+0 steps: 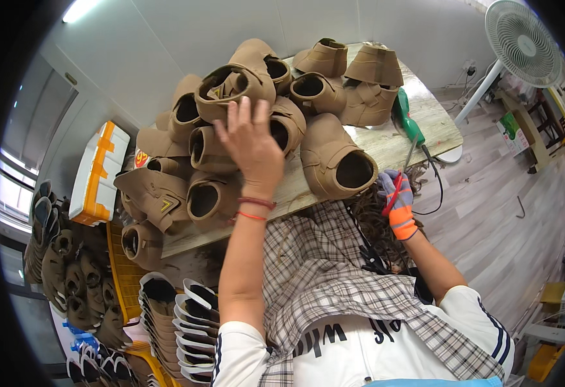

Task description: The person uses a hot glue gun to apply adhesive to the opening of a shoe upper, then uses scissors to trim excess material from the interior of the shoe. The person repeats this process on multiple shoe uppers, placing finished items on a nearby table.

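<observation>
Brown, hollow, rounded shoe upper [210, 108] sits, in the head view, high on a heap of similar brown shoe uppers [214, 155], at the fingertips of the bare left hand [251, 138], whose fingers are spread over its lower side. More of them lie left of and below those fingers, on a pale wood-patterned table [447, 126]. The right hand in a grey-and-orange knit glove [403, 205] has its fingers curled around a slim red-handled tool [395, 193]; beyond those fingertips lies a green handheld power tool [410, 124].
</observation>
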`<action>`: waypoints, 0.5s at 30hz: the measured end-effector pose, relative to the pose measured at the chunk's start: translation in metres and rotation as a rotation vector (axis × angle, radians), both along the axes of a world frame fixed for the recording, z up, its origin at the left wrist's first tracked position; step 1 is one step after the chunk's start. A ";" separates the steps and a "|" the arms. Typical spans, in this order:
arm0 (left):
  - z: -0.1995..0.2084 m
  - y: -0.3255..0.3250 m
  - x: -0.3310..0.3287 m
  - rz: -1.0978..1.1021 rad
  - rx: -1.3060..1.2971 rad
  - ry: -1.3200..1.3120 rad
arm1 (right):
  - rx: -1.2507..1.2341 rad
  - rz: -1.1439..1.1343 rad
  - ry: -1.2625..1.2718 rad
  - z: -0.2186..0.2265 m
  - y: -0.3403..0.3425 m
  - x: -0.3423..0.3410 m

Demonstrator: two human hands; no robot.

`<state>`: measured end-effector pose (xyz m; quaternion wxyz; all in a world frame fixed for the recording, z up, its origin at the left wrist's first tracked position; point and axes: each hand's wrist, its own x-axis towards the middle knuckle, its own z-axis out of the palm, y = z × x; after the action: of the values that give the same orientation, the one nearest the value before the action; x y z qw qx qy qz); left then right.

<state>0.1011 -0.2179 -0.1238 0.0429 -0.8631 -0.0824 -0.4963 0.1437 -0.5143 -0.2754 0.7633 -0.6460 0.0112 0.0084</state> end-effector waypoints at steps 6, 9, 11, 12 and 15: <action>0.060 0.059 -0.001 -0.063 -0.087 -0.029 | 0.026 -0.012 -0.032 0.006 -0.006 -0.001; 0.073 0.093 -0.004 -0.031 0.069 0.215 | 0.071 0.007 -0.045 0.004 -0.014 0.001; 0.081 0.114 -0.014 -0.147 0.021 0.087 | 0.104 0.025 -0.009 0.006 -0.017 0.001; 0.088 0.125 -0.023 -0.203 -0.002 0.025 | 0.072 0.030 -0.037 0.012 -0.017 0.000; 0.117 0.135 -0.075 -0.397 -0.643 -0.146 | 0.090 0.043 -0.114 0.022 -0.037 -0.003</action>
<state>0.0264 -0.0830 -0.0070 -0.3329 -0.7941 -0.0680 -0.5040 0.1403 -0.5510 -0.2537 0.7906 -0.6105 -0.0465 -0.0116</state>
